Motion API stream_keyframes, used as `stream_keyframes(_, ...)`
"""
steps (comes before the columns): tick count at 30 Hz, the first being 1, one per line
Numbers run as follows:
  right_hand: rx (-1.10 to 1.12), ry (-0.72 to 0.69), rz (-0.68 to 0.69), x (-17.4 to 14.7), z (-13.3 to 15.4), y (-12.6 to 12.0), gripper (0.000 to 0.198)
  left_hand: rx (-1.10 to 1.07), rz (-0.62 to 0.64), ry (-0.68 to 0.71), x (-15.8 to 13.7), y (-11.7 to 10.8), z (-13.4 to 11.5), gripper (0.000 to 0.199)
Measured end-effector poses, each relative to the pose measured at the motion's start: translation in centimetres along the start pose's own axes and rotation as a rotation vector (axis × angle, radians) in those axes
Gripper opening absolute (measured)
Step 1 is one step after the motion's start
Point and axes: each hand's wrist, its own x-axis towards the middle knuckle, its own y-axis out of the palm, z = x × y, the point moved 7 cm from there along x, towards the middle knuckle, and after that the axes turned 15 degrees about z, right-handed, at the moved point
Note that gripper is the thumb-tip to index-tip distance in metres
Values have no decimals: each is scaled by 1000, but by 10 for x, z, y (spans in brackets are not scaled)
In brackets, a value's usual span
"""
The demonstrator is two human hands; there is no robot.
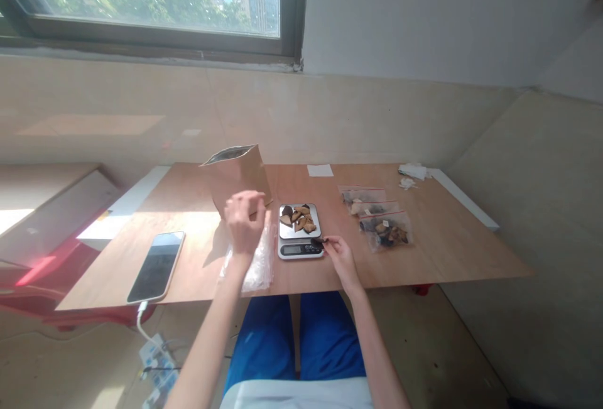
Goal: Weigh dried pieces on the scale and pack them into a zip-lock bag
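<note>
My right hand (pixel 340 257) pinches a dark dried slice (pixel 318 242) at the right edge of the kitchen scale (pixel 300 250), beside its display. On the scale's white platform lie several tan dried slices with dark rims (pixel 300 222). My left hand (pixel 244 223) hovers left of the scale, in front of the standing brown paper bag (pixel 240 173). Its fingers are loosely curved, with the thumb apart, and nothing shows in them. The bag's mouth gapes, but its contents are hidden. Below my left hand and forearm lies a stack of clear plastic bags (pixel 260 269).
Filled zip bags (pixel 387 231) of dried pieces lie right of the scale. A phone (pixel 157 266) with a white charging cable (pixel 141 318) rests at the left. White paper (pixel 320 170) lies at the back, and crumpled white scraps (pixel 413 171) at the far right.
</note>
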Motion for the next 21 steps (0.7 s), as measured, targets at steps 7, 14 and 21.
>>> stream_keyframes(7, -119, -64, 241, 5, 22, 40, 21, -750, 610, -275, -90, 107, 7, 26)
stream_keyframes(14, -283, -181, 396, 29, 38, 53, 19, -845, 412, -387, -79, 93, 31, 23)
stream_keyframes(21, -923, -317, 87, 47, 30, 33, 13, -593, 311, -461, -73, 90, 60, 17)
